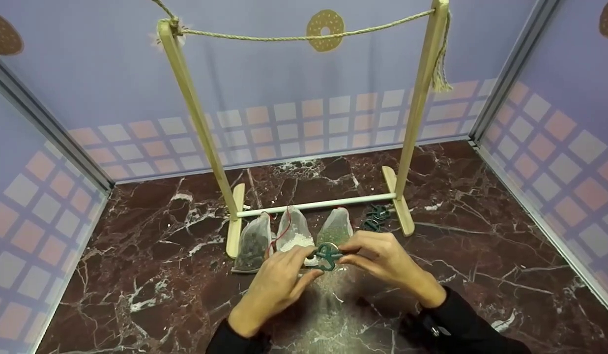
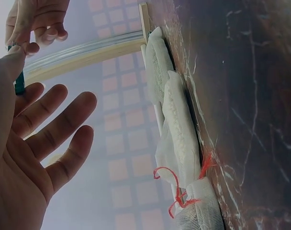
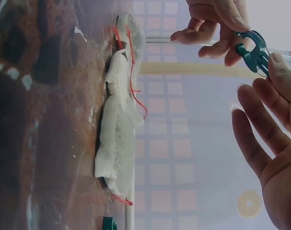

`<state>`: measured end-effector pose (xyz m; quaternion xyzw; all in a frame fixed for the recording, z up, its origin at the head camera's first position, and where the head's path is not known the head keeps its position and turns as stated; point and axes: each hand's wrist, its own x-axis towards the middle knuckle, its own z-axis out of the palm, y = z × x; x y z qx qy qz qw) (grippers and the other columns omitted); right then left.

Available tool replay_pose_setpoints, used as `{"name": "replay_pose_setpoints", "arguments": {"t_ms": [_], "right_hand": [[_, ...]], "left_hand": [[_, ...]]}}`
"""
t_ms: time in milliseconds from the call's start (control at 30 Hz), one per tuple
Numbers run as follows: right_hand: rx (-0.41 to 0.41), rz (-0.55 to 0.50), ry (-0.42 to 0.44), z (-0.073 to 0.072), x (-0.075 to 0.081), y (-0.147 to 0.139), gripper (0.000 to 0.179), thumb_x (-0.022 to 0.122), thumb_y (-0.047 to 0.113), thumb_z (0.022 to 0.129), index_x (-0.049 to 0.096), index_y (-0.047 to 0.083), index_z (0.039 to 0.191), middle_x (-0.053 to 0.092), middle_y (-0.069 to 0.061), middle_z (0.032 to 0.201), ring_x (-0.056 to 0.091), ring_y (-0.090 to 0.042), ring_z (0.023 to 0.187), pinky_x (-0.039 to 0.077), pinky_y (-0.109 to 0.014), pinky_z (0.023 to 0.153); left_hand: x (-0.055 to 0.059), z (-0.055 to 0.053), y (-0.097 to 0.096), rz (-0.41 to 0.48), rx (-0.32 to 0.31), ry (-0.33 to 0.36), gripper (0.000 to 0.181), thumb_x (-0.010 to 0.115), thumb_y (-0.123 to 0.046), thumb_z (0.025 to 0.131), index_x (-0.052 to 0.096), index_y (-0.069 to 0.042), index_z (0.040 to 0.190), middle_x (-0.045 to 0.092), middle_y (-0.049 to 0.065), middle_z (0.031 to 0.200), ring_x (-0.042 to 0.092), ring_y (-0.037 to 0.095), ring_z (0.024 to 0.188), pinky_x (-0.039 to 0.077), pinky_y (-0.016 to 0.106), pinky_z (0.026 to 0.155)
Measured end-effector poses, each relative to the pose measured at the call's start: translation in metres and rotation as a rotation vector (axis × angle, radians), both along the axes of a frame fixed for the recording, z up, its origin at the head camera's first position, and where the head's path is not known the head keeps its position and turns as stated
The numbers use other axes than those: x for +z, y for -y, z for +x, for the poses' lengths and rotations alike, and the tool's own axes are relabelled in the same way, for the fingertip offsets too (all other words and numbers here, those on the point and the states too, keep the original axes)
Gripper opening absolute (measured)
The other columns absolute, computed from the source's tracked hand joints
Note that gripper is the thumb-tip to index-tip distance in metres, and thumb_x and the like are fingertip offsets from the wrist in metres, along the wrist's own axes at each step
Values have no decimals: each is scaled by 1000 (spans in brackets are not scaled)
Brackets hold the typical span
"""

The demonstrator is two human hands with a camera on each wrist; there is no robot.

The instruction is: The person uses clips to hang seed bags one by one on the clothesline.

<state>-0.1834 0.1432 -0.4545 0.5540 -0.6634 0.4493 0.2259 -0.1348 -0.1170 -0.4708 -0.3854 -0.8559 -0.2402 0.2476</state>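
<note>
A dark green plastic clip (image 1: 327, 256) is held up between my two hands, in front of the bags. My left hand (image 1: 274, 282) pinches its left side between thumb and index finger; the other fingers spread loose in the left wrist view. From the right, my right hand (image 1: 387, 258) pinches the other side with thumb and fingertips. In the right wrist view the clip (image 3: 254, 51) shows a curved, open shape. Behind lie three mesh drawstring bags with red cords: one with dark contents (image 1: 253, 243), one with white grains (image 1: 291, 231), one with greenish contents (image 1: 335, 225).
A wooden stand (image 1: 417, 108) rises behind the bags, with a rope (image 1: 264, 38) strung across its top and a white bar (image 1: 318, 204) low down. Several more green clips (image 1: 375, 217) lie by its right foot. Panels wall in the marbled tabletop (image 1: 151, 290).
</note>
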Motion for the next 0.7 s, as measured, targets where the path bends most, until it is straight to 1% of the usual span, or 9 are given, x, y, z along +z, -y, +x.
{"name": "replay_pose_setpoints", "arguments": {"t_ms": [133,200,267,433,567,700], "right_hand": [[-23,-13,16,-2,6,-9,14,75,6,90,71,-4,99,73,-12,89,69,-18,72,57,-18,68],[-48,-24,27,-4,9,-15,13,74,7,90,72,-4,98,73,-12,88,69,-18,72,57,-18,69],[-79,-35,15,-7,13,-22,13,73,8,91,72,-4,97,73,-13,86,69,-19,70,56,-18,68],[-166,-62,-52,-13,20,-37,17,73,13,92,73,-3,96,73,-11,84,68,-18,68,56,-19,66],[-232,-97,-55,-14,25,-47,23,71,21,94,75,-2,95,73,-9,83,67,-17,68,55,-17,69],[-291,-140,-51,-15,31,-54,25,71,23,94,75,-3,93,72,-9,82,66,-16,67,54,-15,69]], "left_hand": [[2,0,1,17,6,16,38,57,-33,104,59,-5,131,70,5,111,69,19,93,58,36,85],[3,-1,0,21,8,30,38,56,-33,105,59,-6,131,69,5,113,69,20,96,57,37,87],[3,-1,-1,22,11,45,38,58,-32,104,58,-7,132,69,5,114,69,20,97,57,37,88],[-2,-2,-1,34,17,66,36,63,-29,101,59,-7,130,69,7,112,69,21,92,59,36,83],[-4,-4,-1,24,33,87,35,65,-27,99,61,-6,126,68,8,110,69,21,89,59,34,79],[-5,-10,-4,26,71,129,33,67,-27,99,63,-6,124,68,7,111,69,21,89,59,34,78]]}}
